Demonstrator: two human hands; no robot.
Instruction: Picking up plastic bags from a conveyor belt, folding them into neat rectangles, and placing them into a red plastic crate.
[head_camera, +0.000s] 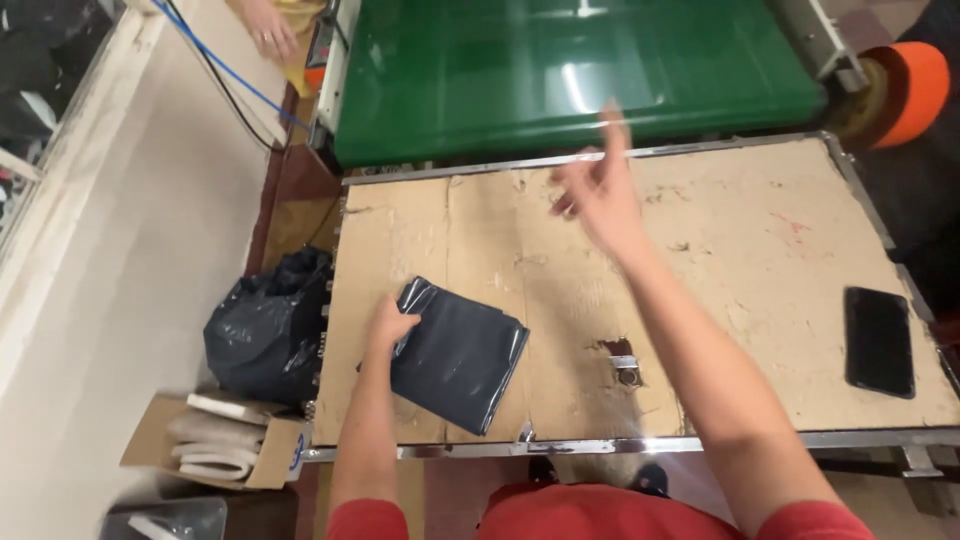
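**One dark bag under my left hand, right hand loose over the board**

Far to my left, off the table, a black rubbish sack (265, 330) slumps on the floor beside an open cardboard box (215, 440) of pale folded pieces; I cannot tell what those pieces are. Up in the top left corner another person's hand (268, 30) rests near a blue cable (225, 65), cut off by the frame.

My left hand (388, 328) is curled on the upper left edge of the dark grey plastic mailer bag (458, 352), fingers closed on that edge, thumb side hidden. The bag lies flat and tilted on the cardboard-covered table (700, 260), near its front left corner. I judge the work as barely begun on this piece: the bag is flat, it appears to hold nothing, and nothing lies on the green conveyor belt (560, 70) beyond the table.

My right hand (598, 195) hangs above the middle of the board, fingers spread and slack, holding nothing; it is motion-blurred, so exact finger positions are unclear. Below it a small metal fitting (627, 368) sits in a torn hole. At the right, a black phone (879, 341) lies face up, well apart from the bag. An orange roller (912, 85) shows at the top right, partly cut off.
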